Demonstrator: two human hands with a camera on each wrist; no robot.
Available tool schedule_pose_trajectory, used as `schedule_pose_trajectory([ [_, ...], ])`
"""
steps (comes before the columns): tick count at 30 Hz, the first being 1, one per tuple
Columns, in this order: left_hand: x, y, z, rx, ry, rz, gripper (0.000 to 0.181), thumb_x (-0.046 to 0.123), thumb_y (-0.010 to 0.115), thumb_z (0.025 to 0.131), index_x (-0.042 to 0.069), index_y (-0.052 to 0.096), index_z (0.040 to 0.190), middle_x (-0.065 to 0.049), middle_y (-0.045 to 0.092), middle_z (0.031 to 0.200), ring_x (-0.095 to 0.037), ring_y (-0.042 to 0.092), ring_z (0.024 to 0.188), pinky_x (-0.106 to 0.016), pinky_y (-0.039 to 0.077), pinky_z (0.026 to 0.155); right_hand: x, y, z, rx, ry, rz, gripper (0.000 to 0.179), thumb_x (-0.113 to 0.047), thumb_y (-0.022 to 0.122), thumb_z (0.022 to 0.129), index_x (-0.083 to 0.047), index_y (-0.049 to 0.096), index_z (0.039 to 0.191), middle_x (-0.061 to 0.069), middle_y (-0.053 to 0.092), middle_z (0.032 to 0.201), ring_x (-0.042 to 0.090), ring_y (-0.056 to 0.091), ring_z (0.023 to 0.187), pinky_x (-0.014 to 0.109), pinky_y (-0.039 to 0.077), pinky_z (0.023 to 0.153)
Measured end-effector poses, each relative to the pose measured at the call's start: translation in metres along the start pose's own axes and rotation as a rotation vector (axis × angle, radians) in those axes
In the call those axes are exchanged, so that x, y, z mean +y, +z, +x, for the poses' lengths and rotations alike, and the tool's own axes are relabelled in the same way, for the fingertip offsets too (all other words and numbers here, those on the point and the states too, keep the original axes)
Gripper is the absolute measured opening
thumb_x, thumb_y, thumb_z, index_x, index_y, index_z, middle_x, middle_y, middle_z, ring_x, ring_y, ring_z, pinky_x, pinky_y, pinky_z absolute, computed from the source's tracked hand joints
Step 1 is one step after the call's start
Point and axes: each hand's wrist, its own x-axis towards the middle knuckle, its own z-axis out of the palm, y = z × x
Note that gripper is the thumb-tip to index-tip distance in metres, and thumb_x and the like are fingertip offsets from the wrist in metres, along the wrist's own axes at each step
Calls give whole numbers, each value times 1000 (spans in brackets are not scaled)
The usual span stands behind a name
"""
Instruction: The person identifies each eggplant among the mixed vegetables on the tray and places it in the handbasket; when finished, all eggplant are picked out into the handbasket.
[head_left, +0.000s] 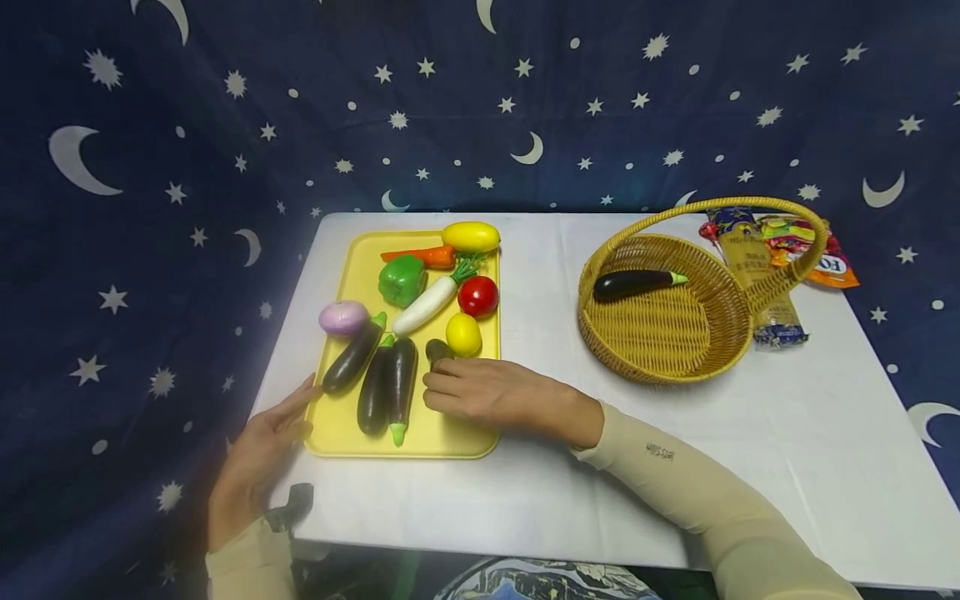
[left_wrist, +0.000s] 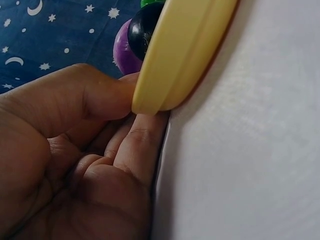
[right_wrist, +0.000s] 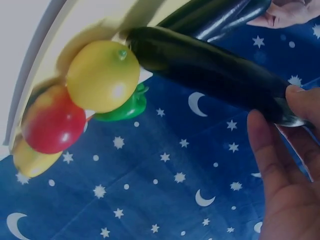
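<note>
My right hand [head_left: 498, 396] pinches one end of a dark, glossy eggplant [right_wrist: 210, 72] between thumb and fingers, over the right side of a yellow tray [head_left: 408, 455]. In the head view the hand hides most of it; only the rounded tip shows beside a lemon [head_left: 463, 334]. Three more eggplants [head_left: 402, 379] lie on the tray to its left. At the tray's near left corner my left hand [head_left: 258, 454] grips the rim [left_wrist: 165, 60], thumb above and fingers below. Another eggplant [head_left: 633, 284] lies inside a wicker basket [head_left: 667, 367].
Toward the tray's back lie a purple onion [head_left: 343, 317], green pepper [head_left: 402, 281], carrot [head_left: 435, 257], white radish [head_left: 426, 306], tomato [head_left: 478, 297] and long yellow fruit [head_left: 471, 237]. The basket's tall handle [head_left: 697, 206] arches up. Behind it lie a pasta packet [head_left: 776, 321] and an orange bag [head_left: 832, 268].
</note>
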Motion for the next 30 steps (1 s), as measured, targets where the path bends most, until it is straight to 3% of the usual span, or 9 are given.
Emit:
schedule_pose_trajectory([
  [2, -1, -1, 0, 6, 24, 28, 58, 35, 66, 105, 39, 46, 160, 28, 20, 174, -33, 6, 169, -74, 4, 131, 4, -3, -2, 3, 13, 20, 27, 8, 46, 102, -14, 55, 114, 1, 57, 114, 17, 54, 111, 23, 54, 94],
  [10, 1, 1, 1, -13, -24, -72, 58, 29, 65, 106, 40, 46, 160, 34, 19, 172, -28, 0, 169, -72, -1, 132, 15, -14, -11, -13, 20, 51, 25, 4, 55, 104, -11, 58, 124, 5, 61, 127, 22, 57, 124, 28, 56, 105],
  [14, 1, 1, 0, -10, 21, -50, 59, 29, 66, 105, 33, 47, 161, 27, 21, 174, -31, 3, 169, -72, 1, 131, 18, -18, -13, -23, 13, 46, 28, 3, 58, 104, -11, 57, 128, 6, 61, 130, 21, 57, 125, 28, 56, 108],
  [21, 4, 3, -1, -16, -42, -93, 56, 30, 63, 107, 44, 46, 159, 36, 19, 171, -28, -2, 169, -74, -2, 130, 19, -24, -16, 35, -24, 76, 35, 4, 58, 103, -8, 57, 137, 9, 62, 141, 22, 58, 131, 29, 53, 115],
  [27, 2, 2, 0, -11, -4, -74, 56, 25, 61, 108, 37, 46, 161, 31, 20, 173, -28, 0, 169, -71, -3, 132, 22, -31, -21, 79, -35, 100, 40, 6, 62, 101, -6, 59, 139, 10, 63, 144, 23, 60, 134, 30, 52, 119],
  [30, 2, 2, 0, -4, 12, -41, 54, 31, 62, 108, 38, 47, 159, 32, 22, 172, -27, 4, 169, -71, -1, 132, 23, -35, -25, 95, -31, 143, 41, 7, 63, 100, -4, 60, 139, 10, 64, 145, 23, 61, 134, 30, 53, 118],
])
